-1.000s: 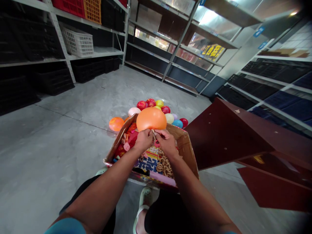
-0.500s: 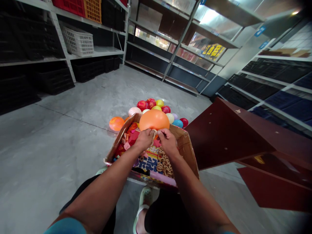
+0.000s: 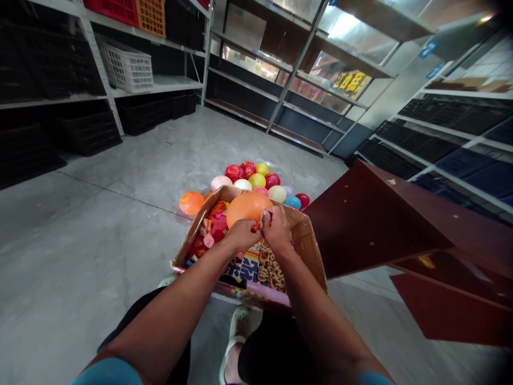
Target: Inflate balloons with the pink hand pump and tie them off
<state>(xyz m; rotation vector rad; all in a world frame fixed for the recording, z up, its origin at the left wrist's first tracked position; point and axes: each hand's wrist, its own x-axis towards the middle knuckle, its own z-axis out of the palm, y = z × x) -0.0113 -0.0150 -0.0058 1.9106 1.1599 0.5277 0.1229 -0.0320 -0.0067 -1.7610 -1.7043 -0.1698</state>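
Observation:
An inflated orange balloon (image 3: 244, 207) sits just over the open cardboard box (image 3: 308, 251) in front of my knees. My left hand (image 3: 241, 234) and my right hand (image 3: 274, 228) are both closed at the balloon's neck, knuckles together, fingers pinched around it. A tan string shows between the fingers. Inside the box lie loose uninflated balloons, printed packaging (image 3: 245, 266) and a heap of tan rubber bands (image 3: 271, 271).
Several inflated balloons (image 3: 256, 181) in red, yellow, pink and blue lie on the concrete floor beyond the box, and an orange one (image 3: 191, 203) to its left. A dark red wooden piece (image 3: 385, 224) stands at my right. Metal shelving with crates lines the walls.
The orange balloon has come down from above the box toward its rim, and both hands have drawn closer together at its neck.

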